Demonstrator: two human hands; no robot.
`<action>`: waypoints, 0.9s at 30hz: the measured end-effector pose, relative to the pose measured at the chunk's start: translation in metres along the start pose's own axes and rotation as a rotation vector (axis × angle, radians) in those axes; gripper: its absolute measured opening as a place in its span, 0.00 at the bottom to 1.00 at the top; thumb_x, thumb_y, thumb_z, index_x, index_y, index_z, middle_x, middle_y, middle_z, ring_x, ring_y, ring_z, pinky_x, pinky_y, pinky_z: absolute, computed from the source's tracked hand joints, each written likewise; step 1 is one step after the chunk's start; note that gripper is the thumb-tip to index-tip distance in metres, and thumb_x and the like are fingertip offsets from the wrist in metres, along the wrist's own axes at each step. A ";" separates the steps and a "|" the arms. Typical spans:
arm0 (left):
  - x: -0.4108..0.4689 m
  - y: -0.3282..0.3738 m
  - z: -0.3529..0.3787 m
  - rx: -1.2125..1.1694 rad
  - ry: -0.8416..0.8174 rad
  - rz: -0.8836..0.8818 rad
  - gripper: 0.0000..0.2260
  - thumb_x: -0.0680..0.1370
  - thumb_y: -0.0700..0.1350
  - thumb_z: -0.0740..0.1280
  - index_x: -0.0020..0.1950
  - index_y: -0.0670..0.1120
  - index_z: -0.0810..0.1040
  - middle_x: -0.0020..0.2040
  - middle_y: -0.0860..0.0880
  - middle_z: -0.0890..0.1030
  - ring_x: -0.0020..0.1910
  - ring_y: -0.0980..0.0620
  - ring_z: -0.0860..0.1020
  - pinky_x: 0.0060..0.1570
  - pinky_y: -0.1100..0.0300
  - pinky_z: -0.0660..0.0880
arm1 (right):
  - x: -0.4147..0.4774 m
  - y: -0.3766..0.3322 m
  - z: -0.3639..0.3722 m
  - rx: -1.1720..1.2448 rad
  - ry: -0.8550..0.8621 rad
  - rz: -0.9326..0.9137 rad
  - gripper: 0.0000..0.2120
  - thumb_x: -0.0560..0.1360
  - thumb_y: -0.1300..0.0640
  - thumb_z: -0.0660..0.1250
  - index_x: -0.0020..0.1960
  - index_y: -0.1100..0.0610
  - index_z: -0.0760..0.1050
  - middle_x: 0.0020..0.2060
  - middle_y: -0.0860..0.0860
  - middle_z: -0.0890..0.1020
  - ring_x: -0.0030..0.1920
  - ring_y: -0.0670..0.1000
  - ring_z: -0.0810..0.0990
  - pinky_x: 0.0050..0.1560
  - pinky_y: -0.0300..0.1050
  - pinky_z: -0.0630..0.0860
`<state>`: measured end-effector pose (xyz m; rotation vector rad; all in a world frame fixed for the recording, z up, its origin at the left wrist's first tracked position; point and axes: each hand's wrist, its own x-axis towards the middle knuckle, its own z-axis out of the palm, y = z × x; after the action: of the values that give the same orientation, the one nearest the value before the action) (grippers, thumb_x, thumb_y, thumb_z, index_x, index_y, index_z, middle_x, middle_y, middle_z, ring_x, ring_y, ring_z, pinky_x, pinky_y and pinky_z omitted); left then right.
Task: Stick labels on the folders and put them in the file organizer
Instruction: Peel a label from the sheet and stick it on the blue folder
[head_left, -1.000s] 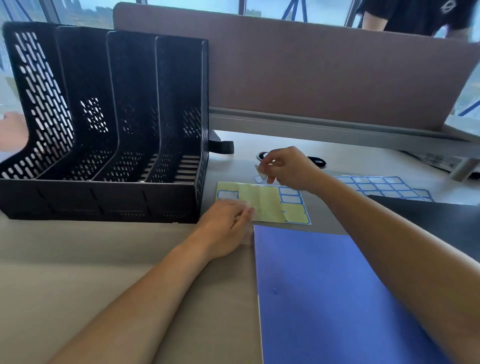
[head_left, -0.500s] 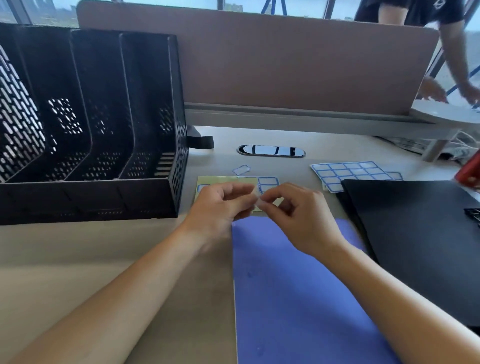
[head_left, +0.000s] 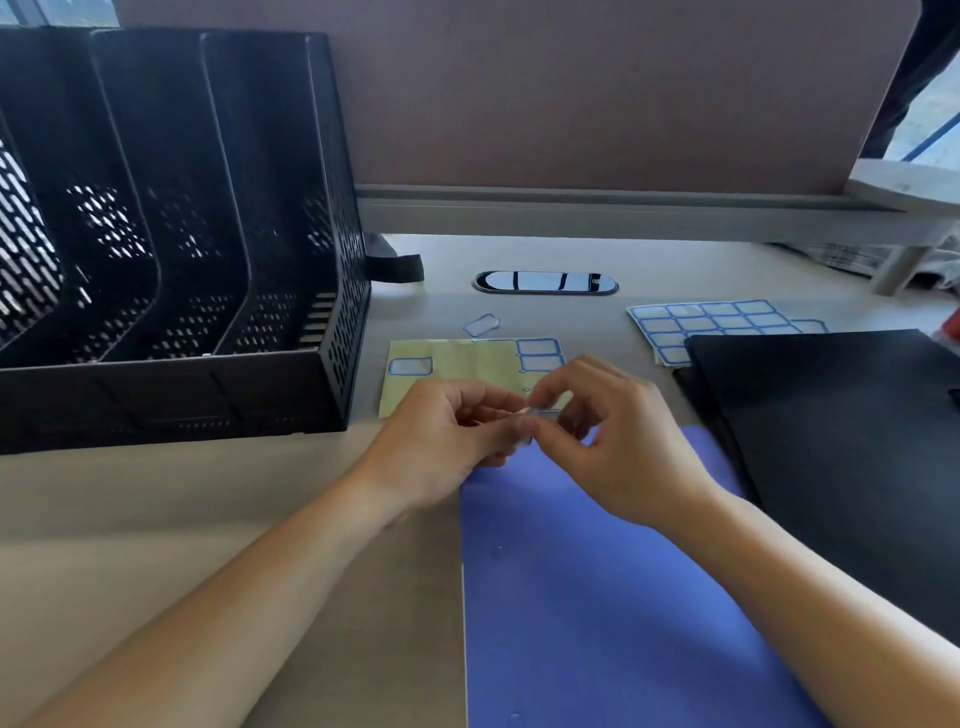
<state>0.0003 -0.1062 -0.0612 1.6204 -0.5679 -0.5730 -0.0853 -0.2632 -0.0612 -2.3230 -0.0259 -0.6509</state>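
As both hands meet over the far-left corner of the blue folder (head_left: 597, 597), same as 0.5 s ago, the label (head_left: 531, 413) sits between them. Left hand (head_left: 441, 447) pinches one end w/ thumb & forefinger; right hand (head_left: 608, 441) pinches the other end likewise, other fingers loosely curled. Label is edge-on & blurred, so can't tell which face is up. It's held just above the blue folder, which lies flat on the desk (head_left: 156, 545).

1 s ago the left hand pressed the backing sheet (head_left: 457, 364) while the right worked at its far edge; now both are off it. Yellow sheet lies just beyond the hands, three labels on it showing, beside the organizer (head_left: 182, 234) standing upright at left. Loose label (head_left: 481, 325) lies past the sheet, unmoved. Label sheet (head_left: 701, 322) is far rt, near corner under the black folder (head_left: 831, 441), which lies just rt of the blue one.

View is lower & closer than before; the person (head_left: 930, 62) behind the partition (head_left: 571, 104) now shows only as a dark sliver top rt.
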 end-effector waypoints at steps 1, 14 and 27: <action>-0.001 0.001 0.001 0.023 0.003 0.002 0.06 0.75 0.40 0.73 0.51 0.43 0.84 0.37 0.48 0.82 0.33 0.56 0.77 0.38 0.66 0.76 | 0.000 0.002 0.002 -0.004 -0.005 0.018 0.09 0.73 0.60 0.73 0.42 0.49 0.76 0.38 0.40 0.78 0.34 0.49 0.77 0.34 0.30 0.70; -0.004 0.008 -0.003 0.125 0.021 -0.051 0.19 0.71 0.40 0.77 0.57 0.54 0.77 0.39 0.55 0.86 0.41 0.60 0.82 0.46 0.68 0.75 | 0.005 0.005 -0.006 -0.010 -0.046 0.055 0.07 0.75 0.58 0.73 0.42 0.52 0.76 0.33 0.40 0.78 0.32 0.49 0.73 0.33 0.36 0.70; -0.006 0.009 -0.006 0.100 0.031 -0.052 0.15 0.70 0.37 0.77 0.53 0.48 0.80 0.39 0.48 0.84 0.37 0.54 0.81 0.41 0.61 0.78 | 0.003 0.004 0.002 0.136 -0.145 0.281 0.05 0.74 0.52 0.74 0.44 0.50 0.78 0.30 0.38 0.78 0.24 0.43 0.70 0.26 0.30 0.64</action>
<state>-0.0006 -0.0994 -0.0509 1.7400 -0.5407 -0.5644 -0.0806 -0.2657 -0.0637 -2.1835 0.1803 -0.3290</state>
